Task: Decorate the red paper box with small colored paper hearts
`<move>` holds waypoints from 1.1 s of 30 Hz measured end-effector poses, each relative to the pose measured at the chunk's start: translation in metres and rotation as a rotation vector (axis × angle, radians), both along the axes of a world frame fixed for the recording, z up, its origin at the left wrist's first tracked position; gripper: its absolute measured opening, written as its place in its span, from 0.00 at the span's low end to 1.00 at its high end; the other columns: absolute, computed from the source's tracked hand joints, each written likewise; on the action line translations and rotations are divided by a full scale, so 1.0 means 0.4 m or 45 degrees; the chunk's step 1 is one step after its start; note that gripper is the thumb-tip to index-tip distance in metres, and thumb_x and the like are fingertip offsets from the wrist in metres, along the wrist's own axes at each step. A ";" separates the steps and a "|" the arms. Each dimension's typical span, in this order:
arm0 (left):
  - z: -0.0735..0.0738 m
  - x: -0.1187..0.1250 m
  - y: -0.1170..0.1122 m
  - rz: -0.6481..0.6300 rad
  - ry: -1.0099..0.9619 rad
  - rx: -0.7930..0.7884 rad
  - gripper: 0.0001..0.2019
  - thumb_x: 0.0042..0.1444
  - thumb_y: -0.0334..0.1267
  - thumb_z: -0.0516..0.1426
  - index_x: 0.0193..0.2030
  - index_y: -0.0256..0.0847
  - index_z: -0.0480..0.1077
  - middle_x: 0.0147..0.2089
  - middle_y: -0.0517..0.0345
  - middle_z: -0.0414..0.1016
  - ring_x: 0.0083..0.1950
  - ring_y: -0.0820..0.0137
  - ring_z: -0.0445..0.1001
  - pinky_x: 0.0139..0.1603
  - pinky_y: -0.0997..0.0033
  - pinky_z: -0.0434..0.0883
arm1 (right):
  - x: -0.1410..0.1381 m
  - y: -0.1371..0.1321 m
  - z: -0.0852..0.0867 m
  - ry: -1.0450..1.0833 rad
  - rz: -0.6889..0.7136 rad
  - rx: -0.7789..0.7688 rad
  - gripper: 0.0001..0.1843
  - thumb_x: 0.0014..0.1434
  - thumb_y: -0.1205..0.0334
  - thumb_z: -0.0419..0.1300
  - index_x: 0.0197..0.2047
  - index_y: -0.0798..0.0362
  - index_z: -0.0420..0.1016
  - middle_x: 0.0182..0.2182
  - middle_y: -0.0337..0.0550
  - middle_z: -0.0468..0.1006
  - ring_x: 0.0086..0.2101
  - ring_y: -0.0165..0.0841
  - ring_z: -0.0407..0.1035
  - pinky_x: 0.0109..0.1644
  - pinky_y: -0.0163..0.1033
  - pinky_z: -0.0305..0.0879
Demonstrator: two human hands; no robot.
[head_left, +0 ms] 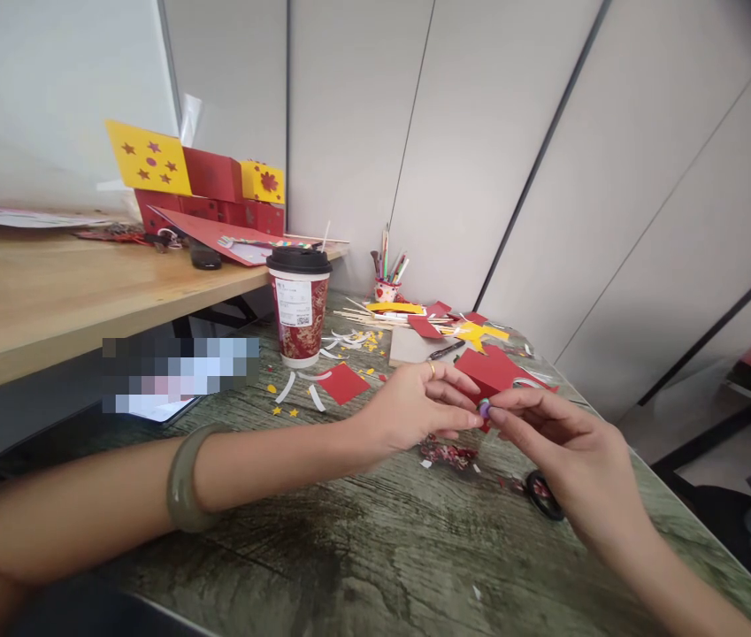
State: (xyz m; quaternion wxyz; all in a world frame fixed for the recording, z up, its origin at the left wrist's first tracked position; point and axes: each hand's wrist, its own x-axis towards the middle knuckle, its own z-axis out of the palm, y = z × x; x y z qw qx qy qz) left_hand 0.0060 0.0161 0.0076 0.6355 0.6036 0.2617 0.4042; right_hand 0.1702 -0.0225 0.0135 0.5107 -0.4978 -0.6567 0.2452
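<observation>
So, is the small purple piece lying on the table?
No, the purple piece is held up above the table, where the left hand and the right hand meet.

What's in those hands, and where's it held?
A tiny purple-and-green piece, too small to identify, held at its edges: left hand on one side, right hand on the other.

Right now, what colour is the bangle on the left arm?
Greyish-green bangle, seen in the head view.

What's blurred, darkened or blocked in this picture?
In the head view, pixel blocks hide much of the lit screen; head view again, the top right corner goes dark; also head view, the small purple piece between left hand and right hand shows little detail.
</observation>
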 end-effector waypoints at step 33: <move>-0.011 0.004 -0.017 0.107 0.035 0.425 0.09 0.44 0.35 0.61 0.33 0.36 0.68 0.28 0.62 0.67 0.30 0.77 0.65 0.34 0.75 0.63 | -0.018 -0.008 0.005 0.567 0.348 -0.554 0.07 0.48 0.62 0.63 0.33 0.52 0.73 0.23 0.35 0.70 0.22 0.21 0.62 0.25 0.25 0.59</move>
